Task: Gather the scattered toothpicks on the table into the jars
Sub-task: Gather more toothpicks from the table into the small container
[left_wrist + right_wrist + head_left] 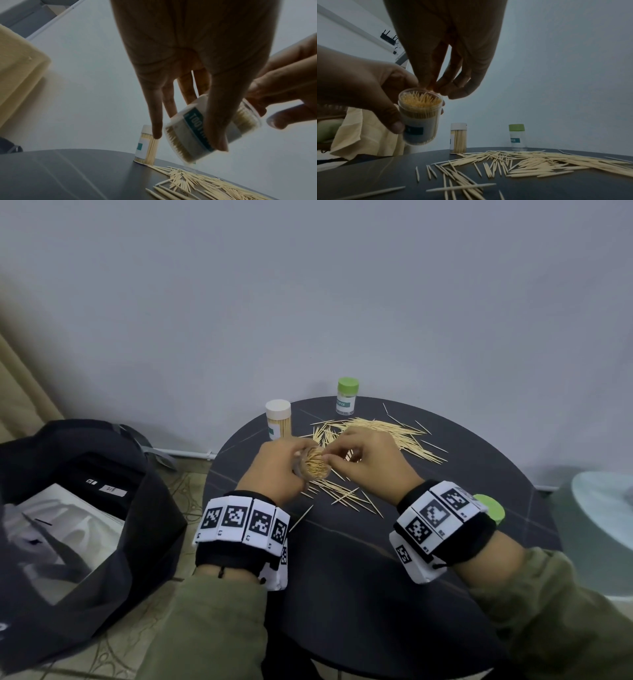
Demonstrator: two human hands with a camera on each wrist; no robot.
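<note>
1. The left hand (274, 470) is holding an open jar (419, 115) up off the table (376, 577), thumb and fingers curled round its wall, mouth tilted toward the right hand. The jar is already packed nearly full, so keeping the tilt gentle is probably wise, or the loose tips may be sliding out.
2. The right hand (370, 463) is hovering at the jar's mouth with thumb and fingertips pinched together. Whether they are pinching toothpicks I cannot tell; the tips are too dark. If they are, feeding the points in parallel with those already inside looks like the way to stop them jamming across the rim.
3. Under and beyond both hands, scattered toothpicks (387, 433) are lying across the table in a loose pile, with a few strays nearer the edge. Taking small aligned bunches seems better than grabbing crossed ones.
4. A green lid (489, 508) is lying by the right wrist.
5. Farther back, a white-capped jar (278, 419), full, and a green-capped jar (347, 396) are standing upright near the wall.
</note>
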